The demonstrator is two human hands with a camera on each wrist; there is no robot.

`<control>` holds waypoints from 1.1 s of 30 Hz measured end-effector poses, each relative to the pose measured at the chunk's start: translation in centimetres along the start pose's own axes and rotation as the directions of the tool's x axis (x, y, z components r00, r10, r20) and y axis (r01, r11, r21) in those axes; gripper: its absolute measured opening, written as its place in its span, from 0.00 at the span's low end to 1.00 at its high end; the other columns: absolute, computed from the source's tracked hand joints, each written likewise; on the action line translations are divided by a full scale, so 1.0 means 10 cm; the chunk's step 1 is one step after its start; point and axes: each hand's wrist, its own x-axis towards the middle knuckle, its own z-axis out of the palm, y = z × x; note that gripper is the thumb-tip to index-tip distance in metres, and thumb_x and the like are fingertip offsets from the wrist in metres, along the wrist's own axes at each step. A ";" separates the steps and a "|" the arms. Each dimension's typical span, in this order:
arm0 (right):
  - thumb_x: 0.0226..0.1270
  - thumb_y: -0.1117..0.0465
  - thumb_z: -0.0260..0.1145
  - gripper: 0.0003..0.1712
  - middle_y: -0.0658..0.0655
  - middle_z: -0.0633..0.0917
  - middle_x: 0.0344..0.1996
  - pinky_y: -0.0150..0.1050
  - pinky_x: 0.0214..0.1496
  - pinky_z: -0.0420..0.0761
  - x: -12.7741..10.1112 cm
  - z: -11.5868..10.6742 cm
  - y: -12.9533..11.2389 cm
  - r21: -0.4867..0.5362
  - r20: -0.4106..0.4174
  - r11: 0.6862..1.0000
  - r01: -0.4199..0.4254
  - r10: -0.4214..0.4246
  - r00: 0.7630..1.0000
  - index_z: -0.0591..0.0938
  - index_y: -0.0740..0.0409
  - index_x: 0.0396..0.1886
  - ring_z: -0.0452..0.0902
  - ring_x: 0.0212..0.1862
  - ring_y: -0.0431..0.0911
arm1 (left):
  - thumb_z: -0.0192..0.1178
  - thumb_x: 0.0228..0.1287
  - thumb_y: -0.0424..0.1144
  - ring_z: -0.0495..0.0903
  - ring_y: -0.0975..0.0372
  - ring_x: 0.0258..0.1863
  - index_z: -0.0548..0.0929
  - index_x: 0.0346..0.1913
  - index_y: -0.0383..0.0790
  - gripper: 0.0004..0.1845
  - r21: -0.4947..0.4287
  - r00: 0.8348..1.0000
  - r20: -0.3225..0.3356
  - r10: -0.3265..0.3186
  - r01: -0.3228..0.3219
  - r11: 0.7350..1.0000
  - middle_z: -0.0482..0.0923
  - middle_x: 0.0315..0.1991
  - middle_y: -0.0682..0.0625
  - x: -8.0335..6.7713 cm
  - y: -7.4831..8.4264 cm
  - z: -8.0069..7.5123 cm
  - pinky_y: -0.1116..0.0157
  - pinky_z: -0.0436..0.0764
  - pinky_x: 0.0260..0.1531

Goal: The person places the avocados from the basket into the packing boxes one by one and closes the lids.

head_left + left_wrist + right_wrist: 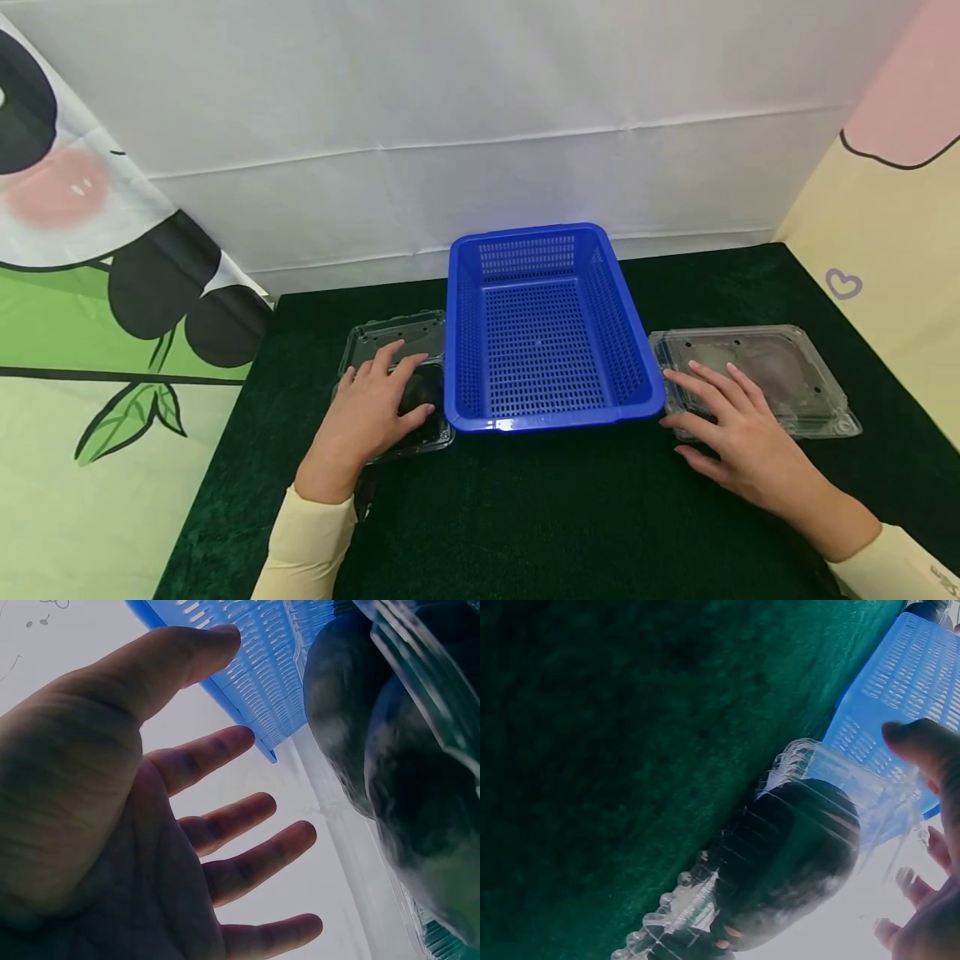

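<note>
My left hand [365, 414] hovers with spread fingers over a clear plastic clamshell [397, 333] whose lid is folded back. In the left wrist view, dark, wrinkled, oval fruits [420, 817] like avocados lie in it, beyond the fingertips. Over the near left corner of a second clear clamshell [780, 367], my right hand [738, 437] has its fingers extended. The right wrist view shows a dark oval fruit [795, 862] inside that one. Neither hand holds anything. Between the clamshells stands a blue plastic basket [540, 350] with slotted walls and no contents.
A dark green cloth [525, 517] covers the table. White fabric [450, 100] hangs behind it, with printed cartoon panels at left and right. The basket's rim [555, 421] stands higher than both clamshells and sits right beside the left one.
</note>
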 end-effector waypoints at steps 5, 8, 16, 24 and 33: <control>0.82 0.33 0.40 0.33 0.62 0.71 0.73 0.66 0.78 0.46 0.00 0.04 0.01 -0.026 0.001 0.999 -0.024 0.024 1.000 0.87 0.44 0.47 0.58 0.75 0.65 | 0.68 0.67 0.56 0.63 0.34 0.71 0.68 0.77 0.49 0.39 0.003 1.000 -0.006 0.000 0.000 1.000 0.54 0.79 0.36 -0.01 0.00 0.01 0.26 0.54 0.67; 0.82 0.33 0.40 0.34 0.63 0.72 0.72 0.65 0.78 0.46 0.00 0.05 0.01 -0.022 -0.010 0.999 -0.041 0.040 0.999 0.87 0.46 0.47 0.59 0.75 0.64 | 0.68 0.67 0.56 0.64 0.34 0.71 0.68 0.77 0.49 0.39 0.006 1.000 -0.010 0.001 -0.001 1.000 0.54 0.79 0.36 -0.02 0.00 0.01 0.27 0.54 0.67; 0.81 0.33 0.42 0.32 0.64 0.74 0.69 0.63 0.79 0.47 -0.03 0.07 -0.01 0.006 -0.052 0.997 -0.074 0.074 0.996 0.85 0.48 0.44 0.62 0.74 0.64 | 0.69 0.67 0.57 0.64 0.35 0.72 0.68 0.77 0.49 0.39 0.007 1.000 -0.012 -0.005 0.005 1.000 0.55 0.79 0.37 -0.03 0.01 0.01 0.27 0.54 0.67; 0.82 0.36 0.44 0.30 0.65 0.75 0.67 0.64 0.79 0.49 -0.05 0.07 -0.02 0.000 -0.081 0.999 -0.050 0.050 0.995 0.84 0.48 0.38 0.62 0.74 0.63 | 0.69 0.66 0.57 0.64 0.35 0.72 0.69 0.77 0.50 0.39 0.011 1.000 -0.009 -0.001 0.001 1.000 0.55 0.79 0.37 -0.01 0.02 0.01 0.27 0.54 0.67; 0.83 0.38 0.42 0.31 0.65 0.77 0.66 0.63 0.78 0.50 -0.06 0.07 -0.05 0.001 -0.057 0.999 -0.051 0.051 0.997 0.84 0.50 0.34 0.64 0.73 0.62 | 0.68 0.67 0.57 0.63 0.35 0.72 0.68 0.77 0.51 0.39 0.005 1.000 0.004 -0.006 0.006 1.000 0.54 0.80 0.37 -0.03 0.01 0.00 0.27 0.54 0.67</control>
